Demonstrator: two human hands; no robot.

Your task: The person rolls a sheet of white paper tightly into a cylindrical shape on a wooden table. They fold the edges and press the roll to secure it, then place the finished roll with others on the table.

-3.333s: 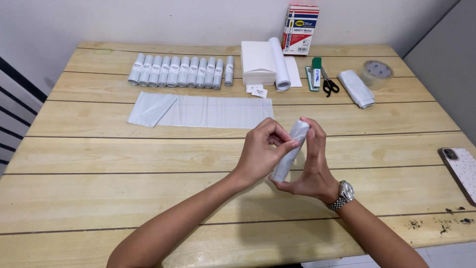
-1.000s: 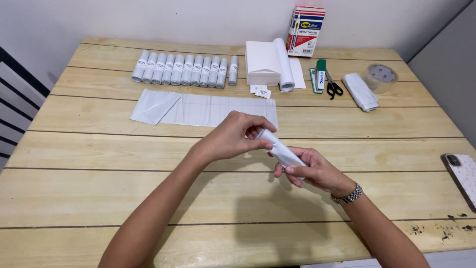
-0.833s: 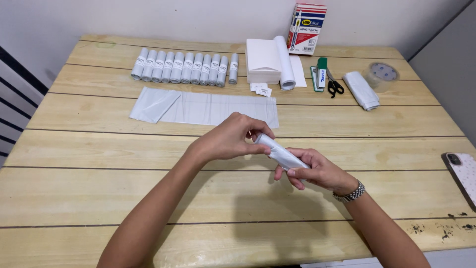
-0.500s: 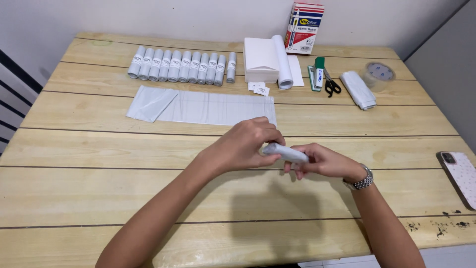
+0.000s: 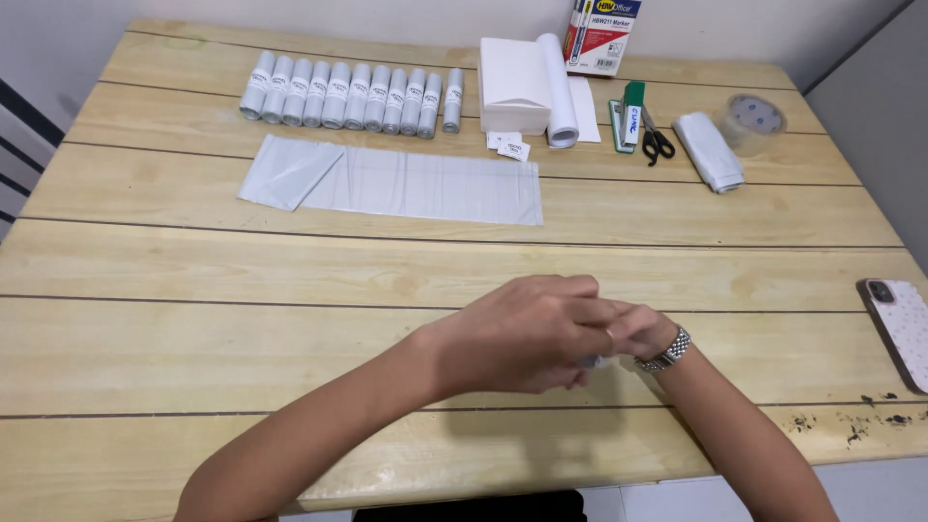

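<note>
— Head view: left hand (image 5: 527,333) cupped over right hand (image 5: 633,333), both bunched near the front middle of the tabletop (image 5: 193,280). Holding what?

— Small grey-white roll (image 5: 592,362), only a sliver peeping out under the left palm. Left fingers wrapped tight round it; right fingers pinched in at its end, mostly hidden behind the left. Wristwatch (image 5: 667,350) on the right wrist.

— Best way to carry on with the rolling?

— Probably: keep the roll snug, squeeze air out toward one end, hold edges level so nothing spirals off. Light, even pressure, since thin plastic likely slips and springs open. Worth resting the wrists just above the wood for steadiness.

— Anything to match against?

— Yes: row of finished rolls (image 5: 353,95) far left, each with a paper band round the middle. Same thickness worth aiming for.

— Next material to hand?

— Flat grey bag (image 5: 425,186) spread out beyond the hands, corner folded over at its left. Little paper labels (image 5: 509,146) just past it, beside the white folded stack (image 5: 527,82). Scissors (image 5: 657,140) and tape ring (image 5: 751,118) far right, phone (image 5: 899,329) at the right edge, well apart.
</note>
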